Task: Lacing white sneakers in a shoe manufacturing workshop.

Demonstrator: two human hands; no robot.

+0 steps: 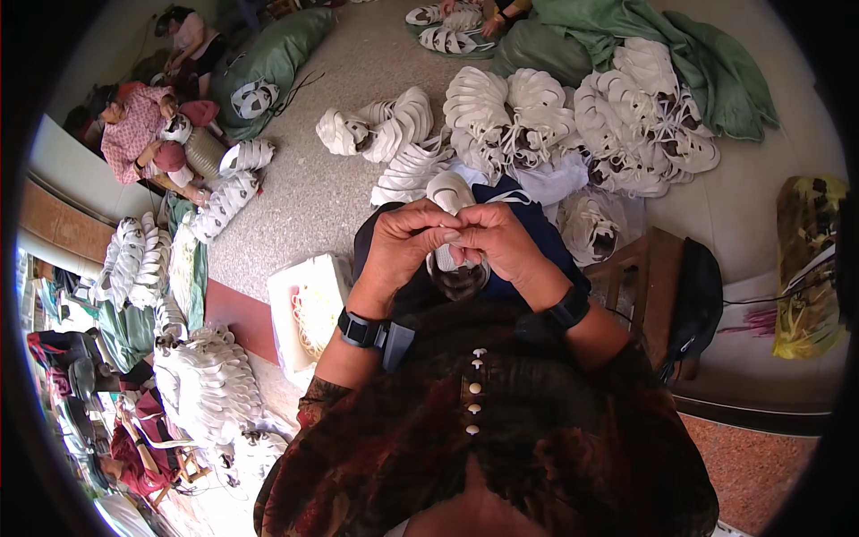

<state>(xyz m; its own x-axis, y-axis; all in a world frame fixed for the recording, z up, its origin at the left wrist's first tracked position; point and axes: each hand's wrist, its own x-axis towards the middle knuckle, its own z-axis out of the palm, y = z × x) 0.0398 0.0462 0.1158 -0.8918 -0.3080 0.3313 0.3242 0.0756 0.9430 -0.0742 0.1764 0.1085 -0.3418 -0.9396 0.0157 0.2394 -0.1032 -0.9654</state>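
A white shoe (450,191) lies on my lap, its toe pointing away and its dark opening towards me. Above its middle, my left hand (404,240) and my right hand (504,240) meet with thumbs and fingertips pinched together. Whatever is between the fingertips is too small and too covered to make out. A white strip like a lace (510,195) sticks out beside the shoe, just past my right hand. The fingers hide much of the shoe's upper.
White shoes (479,98) stand in stacked rows ahead, near green sacks (555,54). To my left is a white box (284,309) holding tangled laces (313,313). A wooden stool (658,286) stands at my right. Other people (134,125) sit among shoes on the left.
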